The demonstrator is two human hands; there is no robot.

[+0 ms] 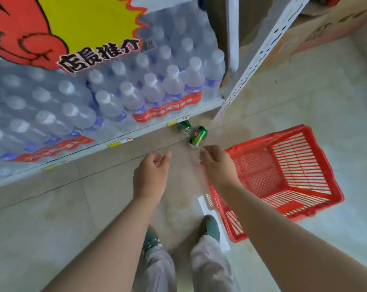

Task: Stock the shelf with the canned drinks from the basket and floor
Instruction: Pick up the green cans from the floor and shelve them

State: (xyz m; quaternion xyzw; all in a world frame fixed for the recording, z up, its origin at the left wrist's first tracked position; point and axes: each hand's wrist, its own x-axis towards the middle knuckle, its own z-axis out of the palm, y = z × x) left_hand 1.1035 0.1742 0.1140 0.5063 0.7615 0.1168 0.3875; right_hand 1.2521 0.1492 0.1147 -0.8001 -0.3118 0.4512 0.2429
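Two green drink cans lie on their sides on the tiled floor at the foot of the shelf: one can (198, 136) nearer me, the other can (184, 126) partly under the shelf edge. A red plastic basket (283, 182) stands tilted on the floor to the right, and nothing shows inside it. My right hand (217, 165) hovers just below the nearer can, fingers loosely apart, holding nothing. My left hand (151, 175) hangs beside it to the left, open and empty. The low white shelf (119, 142) holds shrink-wrapped packs of water bottles (153, 91).
A large red and yellow promotion sign (73, 28) leans over the water packs. A white perforated shelf upright (260, 55) rises at the right, cardboard boxes (326, 28) behind it. A white paper strip (212, 220) lies by my green shoes (211, 227).
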